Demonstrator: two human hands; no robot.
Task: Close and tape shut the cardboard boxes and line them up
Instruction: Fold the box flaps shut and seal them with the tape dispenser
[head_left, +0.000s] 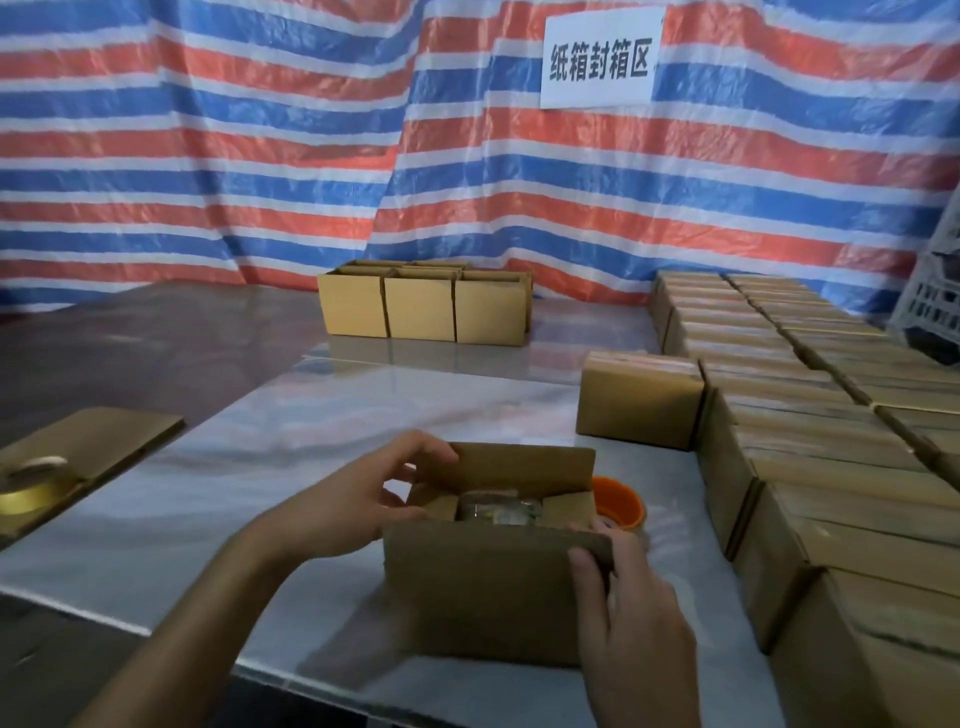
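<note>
Head view: the open cardboard box stood at the front of the table, left of rows of closed boxes. The left hand curled its fingers over the far flap's left corner; the right hand pinched the near flap's right corner

- Dim, flat indoor light; colours are muted and the near foreground is darkest.
- The glossy table sheet mirrors the striped tarp as pale glare.
- A soft shadow lies under the open box, on its near side.
- Focus is soft throughout; wide-angle distortion stretches the row of boxes at the right edge.
</note>
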